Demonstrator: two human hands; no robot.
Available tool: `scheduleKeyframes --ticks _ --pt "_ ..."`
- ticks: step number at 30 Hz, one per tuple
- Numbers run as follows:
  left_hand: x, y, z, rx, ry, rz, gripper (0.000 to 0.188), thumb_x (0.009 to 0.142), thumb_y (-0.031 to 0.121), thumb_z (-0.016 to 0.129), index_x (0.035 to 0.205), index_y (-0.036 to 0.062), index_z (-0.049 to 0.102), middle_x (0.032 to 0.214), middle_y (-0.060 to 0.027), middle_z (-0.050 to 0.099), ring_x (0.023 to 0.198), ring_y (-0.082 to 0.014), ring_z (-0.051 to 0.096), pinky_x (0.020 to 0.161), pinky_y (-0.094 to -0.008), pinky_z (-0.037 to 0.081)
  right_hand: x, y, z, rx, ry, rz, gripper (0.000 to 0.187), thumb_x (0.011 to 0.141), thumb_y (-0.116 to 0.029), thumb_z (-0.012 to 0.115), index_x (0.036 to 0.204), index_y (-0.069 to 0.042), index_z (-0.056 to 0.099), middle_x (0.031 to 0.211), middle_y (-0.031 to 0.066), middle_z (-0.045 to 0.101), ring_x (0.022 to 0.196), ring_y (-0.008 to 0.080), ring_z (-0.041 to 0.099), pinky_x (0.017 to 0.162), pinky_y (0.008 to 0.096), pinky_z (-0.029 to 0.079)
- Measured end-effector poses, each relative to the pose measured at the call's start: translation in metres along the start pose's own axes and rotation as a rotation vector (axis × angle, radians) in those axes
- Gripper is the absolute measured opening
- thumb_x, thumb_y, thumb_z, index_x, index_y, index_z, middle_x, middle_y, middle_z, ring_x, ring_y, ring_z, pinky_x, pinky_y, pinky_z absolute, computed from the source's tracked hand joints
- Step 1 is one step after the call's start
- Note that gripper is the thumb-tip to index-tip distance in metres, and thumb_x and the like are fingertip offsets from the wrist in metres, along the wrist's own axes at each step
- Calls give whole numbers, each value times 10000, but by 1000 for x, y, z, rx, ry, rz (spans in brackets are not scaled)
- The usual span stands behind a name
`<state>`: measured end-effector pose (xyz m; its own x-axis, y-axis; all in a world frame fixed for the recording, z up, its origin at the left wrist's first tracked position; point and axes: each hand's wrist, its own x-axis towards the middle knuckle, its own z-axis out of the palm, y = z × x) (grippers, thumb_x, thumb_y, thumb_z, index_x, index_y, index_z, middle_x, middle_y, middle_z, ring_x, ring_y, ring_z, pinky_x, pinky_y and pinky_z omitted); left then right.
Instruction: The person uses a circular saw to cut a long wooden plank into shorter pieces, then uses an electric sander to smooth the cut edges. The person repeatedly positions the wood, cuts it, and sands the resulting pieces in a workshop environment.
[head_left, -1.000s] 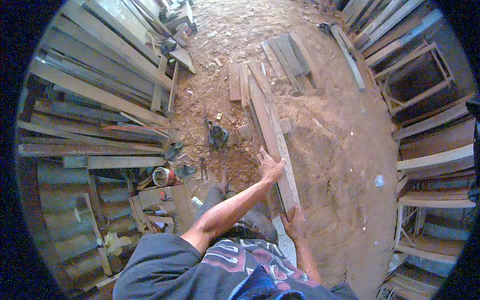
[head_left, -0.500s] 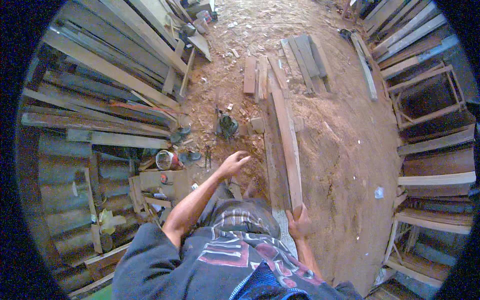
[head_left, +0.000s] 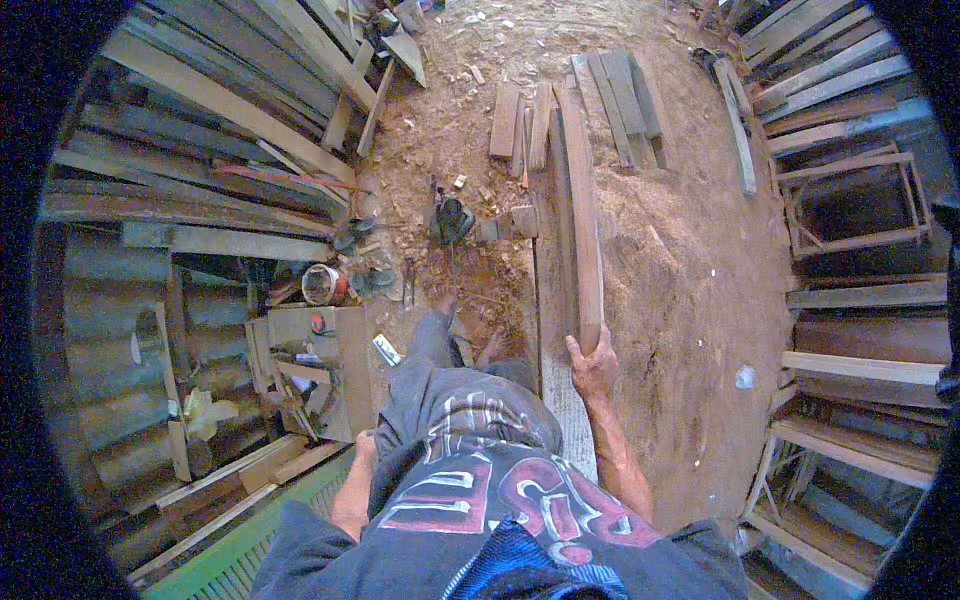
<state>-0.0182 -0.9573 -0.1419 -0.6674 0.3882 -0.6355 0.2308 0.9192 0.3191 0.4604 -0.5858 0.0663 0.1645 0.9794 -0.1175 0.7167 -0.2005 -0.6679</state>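
Observation:
A long reddish-brown wooden plank (head_left: 586, 240) stretches away from me, standing on its narrow edge along a long board (head_left: 566, 415) beneath it. Around the plank's near end my right hand (head_left: 593, 368) is closed, thumb on the left side. My left hand (head_left: 367, 447) hangs low beside my left thigh, away from the wood; its fingers are mostly hidden. A small wooden block (head_left: 516, 222) sits against the left side of the long board. Left of that block, a dark tool or machine (head_left: 452, 220) lies on the ground, too unclear to name.
Beyond the plank lie short reddish boards (head_left: 504, 120) and grey boards (head_left: 622, 105). Stacked timber (head_left: 220, 130) lines the left wall, and wooden frames (head_left: 855, 200) stand on the right. A white-and-red bucket (head_left: 320, 285) is left of my legs. Shavings (head_left: 650, 230) cover the ground.
My left hand has dropped back from in front of me to beside my thigh. My right hand has moved a little forward with the plank, whose far end now reaches farther away.

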Motion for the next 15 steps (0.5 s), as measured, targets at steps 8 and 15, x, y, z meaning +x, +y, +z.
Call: scheduleKeyframes --ticks 8,15 --pt "28 108 15 -129 102 346 395 831 295 743 1041 -33 678 944 -161 713 766 -222 659 725 -375 543 14 -12 -29 80 -169 72 654 867 -407 724 1317 20 516 1093 274 667 1034 424 651 889 460 509" --pt "13 220 -6 -344 172 349 434 867 272 741 1178 -7 625 942 -133 731 858 -194 693 791 -351 542 38 4 -63 -250 -266 17 787 906 -493 652 1386 99 457 1394 310 502 1310 398 486 1113 420 362"
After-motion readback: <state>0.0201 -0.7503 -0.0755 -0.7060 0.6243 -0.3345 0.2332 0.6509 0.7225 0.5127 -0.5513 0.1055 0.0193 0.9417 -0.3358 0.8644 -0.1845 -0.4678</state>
